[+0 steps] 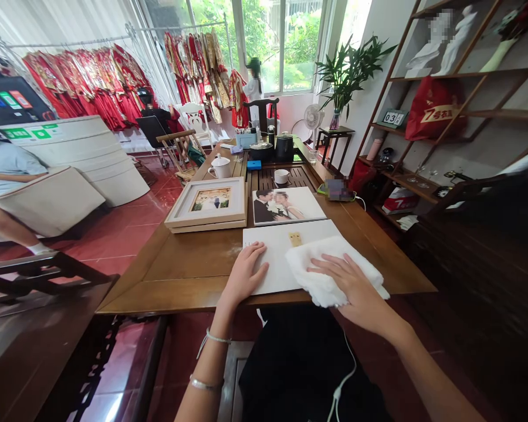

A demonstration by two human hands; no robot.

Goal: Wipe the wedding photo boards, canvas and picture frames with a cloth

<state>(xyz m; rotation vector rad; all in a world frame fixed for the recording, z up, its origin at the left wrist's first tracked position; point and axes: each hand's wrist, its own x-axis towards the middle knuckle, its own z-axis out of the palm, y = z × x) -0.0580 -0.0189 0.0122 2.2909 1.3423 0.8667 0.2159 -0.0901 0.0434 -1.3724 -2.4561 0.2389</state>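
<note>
A flat white album box [281, 246] with a small gold clasp lies at the near edge of the wooden table [189, 264]. My left hand [245, 274] rests flat on its left side, fingers stretched out. My right hand [349, 281] presses flat on a white cloth [325, 266] spread over the box's right corner. Behind the box lie a wedding photo album [286, 205] and a stack of framed photos [209, 204].
A tea tray with a white teapot [220, 166], a cup [281, 176] and dark kettles sits farther back. A phone [338, 189] lies at the right edge. Shelves stand right; racks of red garments and other people fill the back and left.
</note>
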